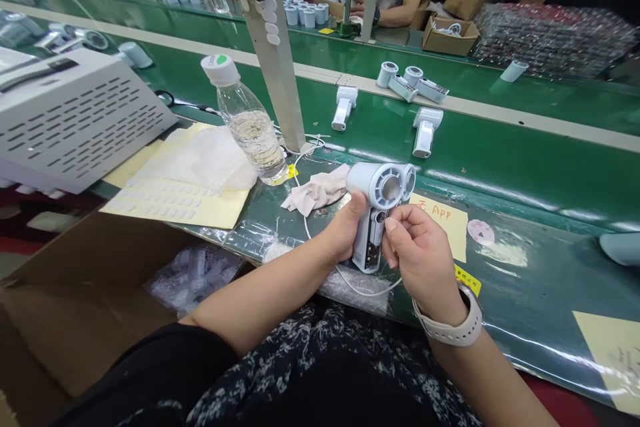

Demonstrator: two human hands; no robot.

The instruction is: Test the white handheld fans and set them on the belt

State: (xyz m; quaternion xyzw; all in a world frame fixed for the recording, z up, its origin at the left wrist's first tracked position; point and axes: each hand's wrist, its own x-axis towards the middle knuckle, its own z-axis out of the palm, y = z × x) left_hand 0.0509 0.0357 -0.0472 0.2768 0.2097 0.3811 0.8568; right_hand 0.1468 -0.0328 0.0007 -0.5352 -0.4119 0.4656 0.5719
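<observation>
At a green worktop [545, 280], the left hand [343, 235] grips a handheld fan [364, 180], head [387, 188] on, circuitry [373, 257] uncovered; the right hand [427, 263] curls in, hold unclear

Reads "APP" in red handwriting on the yellow paper [453, 230] lying at the middle right of the green worktop [545, 293]; just left of those letters, shows one more red character, possibly "无". Carries a line of small black Chinese characters on the bright yellow sticker [469, 280], nearer than that paper; seems to end in "公司", with the rest partly hidden or too small to read. Bears a small dark triangular mark on the round pink sticker [481, 232], right of the paper. Shows a green dot and faint lettering, not legible, on the white bottle cap [220, 71] at the left. Has faint handwriting, too blurred to read, on the pale yellow sheet [613, 360] at the near right
</observation>
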